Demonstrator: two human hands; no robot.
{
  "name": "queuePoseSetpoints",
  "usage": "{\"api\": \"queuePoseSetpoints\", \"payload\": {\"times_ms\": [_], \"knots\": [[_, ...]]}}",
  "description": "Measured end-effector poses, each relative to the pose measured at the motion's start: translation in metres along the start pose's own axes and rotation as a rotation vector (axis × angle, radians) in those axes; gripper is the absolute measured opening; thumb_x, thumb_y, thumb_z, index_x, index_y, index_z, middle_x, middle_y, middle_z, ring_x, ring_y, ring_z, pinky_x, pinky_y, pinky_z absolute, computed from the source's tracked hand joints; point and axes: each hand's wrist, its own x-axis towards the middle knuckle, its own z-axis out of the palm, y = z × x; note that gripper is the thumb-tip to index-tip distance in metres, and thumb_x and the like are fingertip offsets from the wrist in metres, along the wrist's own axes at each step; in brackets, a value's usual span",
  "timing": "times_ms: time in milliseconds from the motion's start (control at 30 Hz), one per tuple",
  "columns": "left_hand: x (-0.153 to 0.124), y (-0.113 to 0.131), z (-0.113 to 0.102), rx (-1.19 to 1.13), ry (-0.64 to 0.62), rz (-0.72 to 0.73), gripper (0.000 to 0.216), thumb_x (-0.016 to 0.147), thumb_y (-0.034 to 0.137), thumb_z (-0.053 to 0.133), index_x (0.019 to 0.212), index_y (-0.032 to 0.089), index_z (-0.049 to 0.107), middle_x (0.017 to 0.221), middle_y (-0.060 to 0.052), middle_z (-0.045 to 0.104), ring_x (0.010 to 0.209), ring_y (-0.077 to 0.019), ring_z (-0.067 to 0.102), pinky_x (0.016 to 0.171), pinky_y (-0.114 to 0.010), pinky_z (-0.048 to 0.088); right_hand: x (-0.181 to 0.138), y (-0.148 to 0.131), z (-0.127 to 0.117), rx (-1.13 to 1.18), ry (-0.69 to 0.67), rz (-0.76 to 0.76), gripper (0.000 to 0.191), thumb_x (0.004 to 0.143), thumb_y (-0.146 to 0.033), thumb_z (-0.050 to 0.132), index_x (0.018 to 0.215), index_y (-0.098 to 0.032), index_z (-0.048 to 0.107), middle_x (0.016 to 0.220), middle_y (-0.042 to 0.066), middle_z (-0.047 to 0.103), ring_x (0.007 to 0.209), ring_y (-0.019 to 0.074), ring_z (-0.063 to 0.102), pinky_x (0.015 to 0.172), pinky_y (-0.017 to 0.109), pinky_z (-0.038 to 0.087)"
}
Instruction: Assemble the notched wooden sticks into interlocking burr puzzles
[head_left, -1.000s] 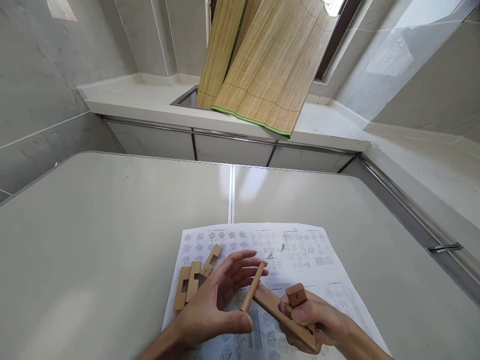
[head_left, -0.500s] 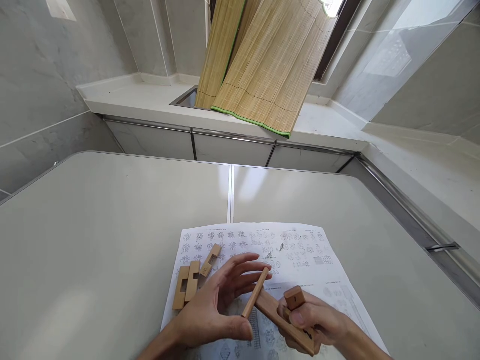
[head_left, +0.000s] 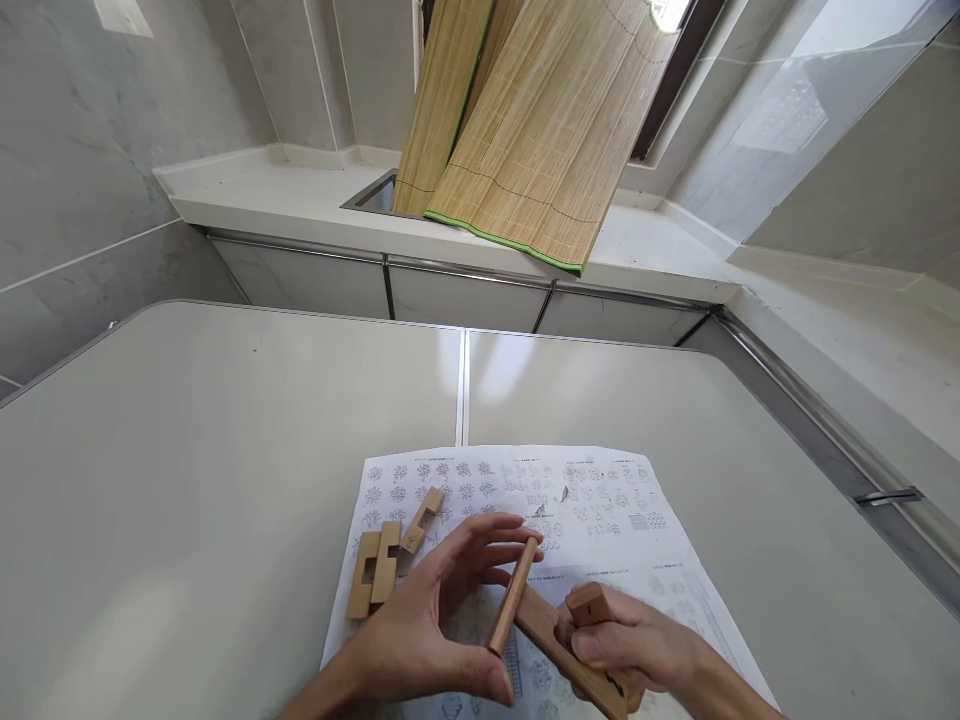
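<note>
Between thumb and fingertips, my left hand (head_left: 442,615) grips a slim brown wooden stick (head_left: 514,597) by its two ends. The stick slants across the end of a longer wooden puzzle piece (head_left: 551,645); whether they touch I cannot tell. My right hand (head_left: 634,640) is closed around that longer piece and a second wooden piece (head_left: 589,603), whose end stands up above the thumb. A dark mark shows near the lower end of the longer piece. Left of my left hand lie three notched wooden pieces (head_left: 385,562) on the printed sheet.
Beneath the hands, a large white sheet (head_left: 600,550) with small printed drawings covers the near part of the pale table (head_left: 225,450). A bamboo mat (head_left: 540,150) hangs over the counter (head_left: 277,200) and its sink (head_left: 371,197) at the back.
The stick in my left hand has tilted a little more upright and turned slightly. My right hand and its pieces have shifted only slightly. The loose pieces have stayed put.
</note>
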Motion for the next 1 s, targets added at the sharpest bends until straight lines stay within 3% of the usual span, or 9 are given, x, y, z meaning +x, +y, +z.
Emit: {"api": "queuePoseSetpoints", "payload": {"times_ms": [300,500,733,1000], "knots": [[-0.003,0.002,0.001,-0.017,-0.063,0.026,0.098,0.064,0.041,0.101,0.148,0.033,0.051,0.152,-0.015,0.057,0.147,-0.0402,0.048,0.120,-0.060,0.036,-0.001,-0.025,0.018,-0.120,0.007,0.030,0.055,0.076,-0.064,0.080,0.066,-0.020,0.048,0.052,-0.010,0.037,0.042,0.0033,0.029,0.040,0.019,0.018],[-0.001,0.006,0.001,-0.053,-0.118,-0.004,0.092,0.065,0.040,0.100,0.145,0.032,0.055,0.153,-0.015,0.058,0.148,-0.0403,0.046,0.123,-0.061,0.033,0.000,-0.025,0.017,-0.095,-0.077,0.093,0.055,0.075,-0.062,0.078,0.059,-0.021,0.045,0.043,-0.011,0.037,0.035,0.0026,0.028,0.034,0.018,0.016],[-0.004,0.010,0.000,-0.030,-0.127,-0.045,0.085,0.076,0.055,0.090,0.149,0.031,0.053,0.158,-0.015,0.052,0.151,-0.0402,0.043,0.126,-0.062,0.028,0.001,-0.027,0.020,-0.108,-0.094,0.044,0.058,0.077,-0.060,0.076,0.052,-0.020,0.043,0.043,-0.010,0.036,0.035,0.0017,0.029,0.034,0.019,0.017],[-0.003,0.005,-0.001,-0.014,-0.100,-0.029,0.089,0.072,0.056,0.092,0.148,0.031,0.053,0.158,-0.015,0.052,0.150,-0.0409,0.043,0.124,-0.062,0.030,-0.001,-0.014,0.011,-0.033,-0.023,0.059,0.054,0.079,-0.063,0.078,0.070,-0.021,0.047,0.053,-0.011,0.034,0.041,0.0025,0.027,0.040,0.019,0.017]]}}
